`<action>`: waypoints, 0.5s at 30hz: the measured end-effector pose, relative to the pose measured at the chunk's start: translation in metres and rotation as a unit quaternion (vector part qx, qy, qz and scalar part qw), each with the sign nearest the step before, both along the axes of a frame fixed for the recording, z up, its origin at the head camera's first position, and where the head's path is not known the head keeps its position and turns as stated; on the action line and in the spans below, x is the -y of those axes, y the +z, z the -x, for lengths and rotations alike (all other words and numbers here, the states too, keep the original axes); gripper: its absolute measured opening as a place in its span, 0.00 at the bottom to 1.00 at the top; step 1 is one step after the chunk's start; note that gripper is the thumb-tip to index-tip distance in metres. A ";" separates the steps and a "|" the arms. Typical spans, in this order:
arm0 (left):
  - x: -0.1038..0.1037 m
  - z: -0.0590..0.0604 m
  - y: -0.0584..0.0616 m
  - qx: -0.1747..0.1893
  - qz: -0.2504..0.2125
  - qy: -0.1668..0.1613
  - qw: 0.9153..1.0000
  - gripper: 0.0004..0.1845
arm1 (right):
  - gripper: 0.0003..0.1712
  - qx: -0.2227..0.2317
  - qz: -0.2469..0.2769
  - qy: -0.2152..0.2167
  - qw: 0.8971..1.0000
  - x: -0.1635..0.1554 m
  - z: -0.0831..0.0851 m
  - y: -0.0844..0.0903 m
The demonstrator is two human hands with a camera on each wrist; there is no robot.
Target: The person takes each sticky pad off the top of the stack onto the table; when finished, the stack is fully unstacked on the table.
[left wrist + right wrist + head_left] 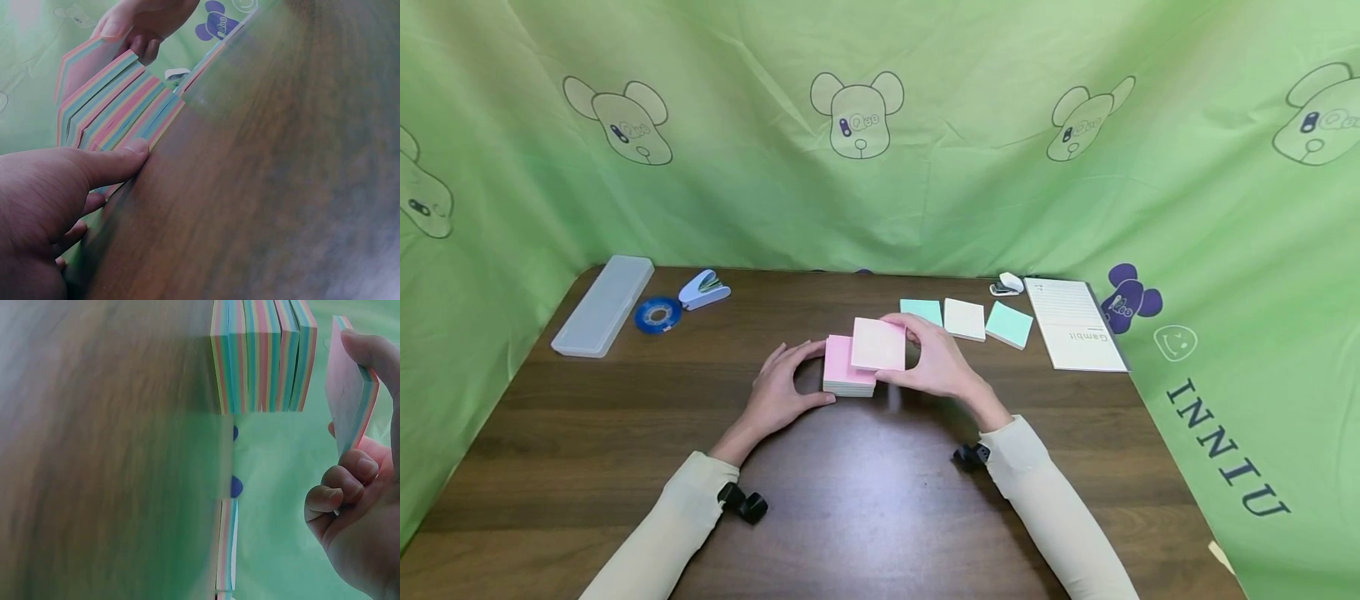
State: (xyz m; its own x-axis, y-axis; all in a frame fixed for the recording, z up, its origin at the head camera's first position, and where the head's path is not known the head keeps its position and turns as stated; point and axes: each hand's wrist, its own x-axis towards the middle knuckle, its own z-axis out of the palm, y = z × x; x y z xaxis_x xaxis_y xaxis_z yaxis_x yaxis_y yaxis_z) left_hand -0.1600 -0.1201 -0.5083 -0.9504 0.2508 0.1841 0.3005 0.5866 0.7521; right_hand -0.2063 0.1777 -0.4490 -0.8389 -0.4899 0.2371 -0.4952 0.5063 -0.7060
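Observation:
A stack of sticky note pads (837, 360), pink on top with striped pastel sides, stands near the middle of the table. My left hand (775, 393) grips it from the left, thumb at the near edge and fingers toward the far side, as the left wrist view also shows with the thumb against the layered pads (119, 106). Between thumb and fingers, my right hand (938, 360) holds a single sticky note pad (877, 344), pale pink on top. This pad is raised and overlaps the stack's right part from above. In the right wrist view, a gap separates the held pad (350, 394) from the stack.
Behind the right hand lie a mint pad (921, 310), a white pad (964, 319) and another mint pad (1009, 324). A notebook (1077, 325) and small white-and-black object (1009, 284) are farther right. At left are a case (604, 306), blue tape roll (658, 316) and stapler (703, 290).

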 end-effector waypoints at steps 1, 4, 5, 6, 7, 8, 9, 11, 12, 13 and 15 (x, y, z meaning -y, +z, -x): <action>0.000 0.000 0.000 0.001 0.001 0.000 1.000 0.49 | 0.46 0.001 0.001 -0.002 1.000 -0.002 0.000 0.000; 0.000 0.000 0.000 0.005 0.003 0.001 1.000 0.49 | 0.46 0.000 0.002 -0.008 1.000 -0.009 0.001 -0.001; 0.000 0.000 0.000 0.006 0.002 0.002 1.000 0.49 | 0.46 0.001 0.004 -0.009 1.000 -0.011 0.001 -0.001; 0.000 0.000 0.000 0.007 0.002 0.002 1.000 0.49 | 0.46 0.002 0.006 -0.011 1.000 -0.014 0.001 -0.001; 0.000 0.000 0.000 0.007 0.002 0.001 1.000 0.49 | 0.46 0.004 0.009 -0.013 1.000 -0.016 0.001 -0.001; 0.000 0.000 0.000 0.007 0.001 0.002 1.000 0.49 | 0.46 0.005 0.011 -0.015 1.000 -0.019 0.001 -0.001; 0.000 0.000 0.000 0.006 0.001 0.001 1.000 0.49 | 0.46 0.007 0.015 -0.018 1.000 -0.022 0.001 -0.001; 0.000 0.000 0.000 0.004 0.000 0.000 1.000 0.49 | 0.46 0.010 0.017 -0.024 1.000 -0.027 0.001 -0.001; 0.000 0.000 0.000 0.004 0.000 -0.001 1.000 0.49 | 0.45 0.011 0.016 -0.028 0.999 -0.030 0.002 -0.001; 0.000 0.000 0.000 0.003 -0.001 -0.001 1.000 0.49 | 0.45 0.011 0.014 -0.033 0.999 -0.033 0.002 -0.002; 0.000 0.000 0.000 0.004 -0.001 0.000 1.000 0.49 | 0.45 0.010 0.009 -0.041 0.999 -0.039 0.002 -0.003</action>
